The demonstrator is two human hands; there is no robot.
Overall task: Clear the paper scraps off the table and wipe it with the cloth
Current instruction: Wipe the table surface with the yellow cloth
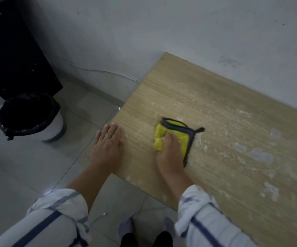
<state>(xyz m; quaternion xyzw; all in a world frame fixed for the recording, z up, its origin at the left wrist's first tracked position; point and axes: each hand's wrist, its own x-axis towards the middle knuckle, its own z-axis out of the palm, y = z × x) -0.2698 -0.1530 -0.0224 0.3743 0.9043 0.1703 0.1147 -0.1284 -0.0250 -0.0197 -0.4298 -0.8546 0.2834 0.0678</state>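
While my right grip (169, 148) clutches the bunched cloth (178, 134) against the bench (233, 184) and my left grip (108, 141) rests flat at its edge, wiping seems underway, next needing firm strokes toward the pale smears (258, 154) rightward.

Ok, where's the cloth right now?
Head view: the yellow cloth sits near the left end of the table, under the right hand; the left hand rests flat on the edge beside it.
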